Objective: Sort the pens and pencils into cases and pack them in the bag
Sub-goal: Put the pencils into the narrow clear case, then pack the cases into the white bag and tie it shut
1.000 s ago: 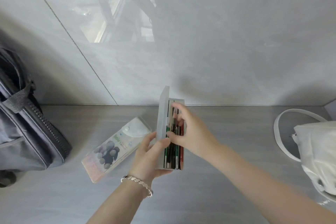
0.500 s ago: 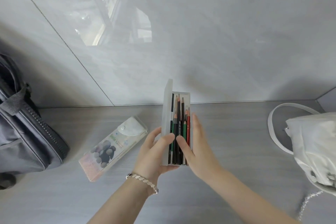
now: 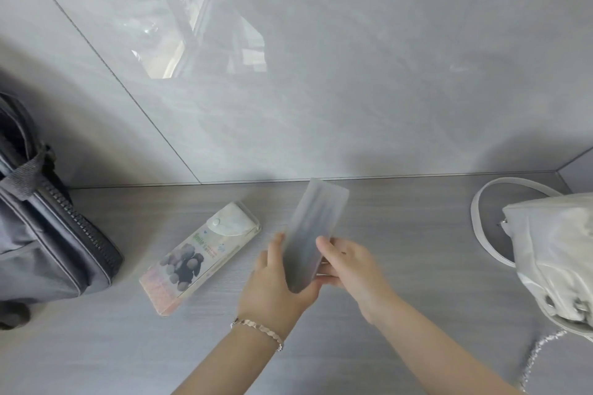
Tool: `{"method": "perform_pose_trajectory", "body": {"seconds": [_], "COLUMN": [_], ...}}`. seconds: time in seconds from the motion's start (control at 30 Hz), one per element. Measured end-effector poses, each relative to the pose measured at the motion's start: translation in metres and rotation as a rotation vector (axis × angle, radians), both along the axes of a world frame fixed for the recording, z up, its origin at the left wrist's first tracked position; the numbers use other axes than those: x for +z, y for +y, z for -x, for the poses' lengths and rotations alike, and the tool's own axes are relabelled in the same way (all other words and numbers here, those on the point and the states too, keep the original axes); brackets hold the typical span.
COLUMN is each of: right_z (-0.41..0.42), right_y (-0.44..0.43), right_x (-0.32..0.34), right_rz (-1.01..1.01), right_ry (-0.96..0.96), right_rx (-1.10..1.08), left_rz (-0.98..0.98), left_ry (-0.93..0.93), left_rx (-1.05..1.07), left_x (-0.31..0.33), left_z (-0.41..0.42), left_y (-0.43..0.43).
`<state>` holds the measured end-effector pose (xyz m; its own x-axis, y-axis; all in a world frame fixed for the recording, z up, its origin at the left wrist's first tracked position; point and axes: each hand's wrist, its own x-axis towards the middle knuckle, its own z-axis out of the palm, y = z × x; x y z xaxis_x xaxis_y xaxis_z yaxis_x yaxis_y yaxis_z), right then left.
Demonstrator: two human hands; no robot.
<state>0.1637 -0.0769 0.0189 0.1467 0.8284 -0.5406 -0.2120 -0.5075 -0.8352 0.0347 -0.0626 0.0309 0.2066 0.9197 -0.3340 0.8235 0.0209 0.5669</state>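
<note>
A frosted translucent plastic pencil case (image 3: 316, 228) is held in mid-air above the grey table, lid closed, tilted with its far end to the right. Dark shapes of pencils show faintly through it. My left hand (image 3: 276, 282) cups its near end from below and the left. My right hand (image 3: 349, 269) grips its right edge, thumb on top. A second, clear case (image 3: 200, 258) with a printed picture and a snap flap lies flat on the table to the left. A dark grey zip bag (image 3: 48, 234) stands at the far left.
A white handbag (image 3: 558, 253) with a looped strap and a metal chain sits at the right edge. A glossy tiled wall rises right behind the table.
The case stood open with the pencils showing and my right hand pressing them in; its lid is now closed and the case has tilted to the right.
</note>
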Motion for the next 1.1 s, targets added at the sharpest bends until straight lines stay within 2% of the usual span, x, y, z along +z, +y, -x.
{"method": "perform_pose_trajectory", "body": {"seconds": [0.13, 0.23, 0.33, 0.4, 0.5, 0.67, 0.8, 0.87, 1.03, 1.1], "right_z": [0.006, 0.011, 0.013, 0.011, 0.004, -0.010, -0.021, -0.031, -0.074, -0.100], "right_y": [-0.003, -0.004, -0.006, -0.006, -0.007, -0.014, -0.020, -0.025, -0.046, -0.057], "right_x": [-0.009, -0.015, -0.026, -0.034, -0.048, -0.060, -0.068, -0.068, -0.044, -0.027], "right_rz": [0.003, 0.016, 0.068, 0.123, 0.129, 0.109, 0.098, 0.088, 0.074, 0.073], "right_ry": [0.043, 0.034, -0.057, -0.116, -0.250, -0.373, -0.387, -0.410, -0.562, -0.671], "right_rx": [-0.053, -0.015, 0.135, 0.225, 0.259, 0.305, 0.322, 0.346, 0.396, 0.383], "left_rz": [-0.161, -0.154, -0.106, -0.154, -0.243, -0.185, -0.207, -0.250, 0.016, -0.010], "left_ry": [0.297, 0.324, 0.364, 0.413, 0.471, 0.550, 0.603, 0.642, 0.497, 0.443], "left_rx": [-0.106, -0.098, -0.114, -0.141, -0.142, -0.169, -0.245, -0.362, -0.636, -0.705], "left_x": [-0.012, -0.017, -0.030, -0.043, -0.071, -0.102, -0.090, -0.066, -0.023, -0.012], "left_z": [0.001, 0.004, 0.015, 0.028, 0.049, 0.072, 0.067, 0.047, -0.026, -0.057], "left_y": [-0.006, -0.010, -0.009, -0.004, 0.006, 0.014, 0.014, 0.016, 0.022, 0.021]}}
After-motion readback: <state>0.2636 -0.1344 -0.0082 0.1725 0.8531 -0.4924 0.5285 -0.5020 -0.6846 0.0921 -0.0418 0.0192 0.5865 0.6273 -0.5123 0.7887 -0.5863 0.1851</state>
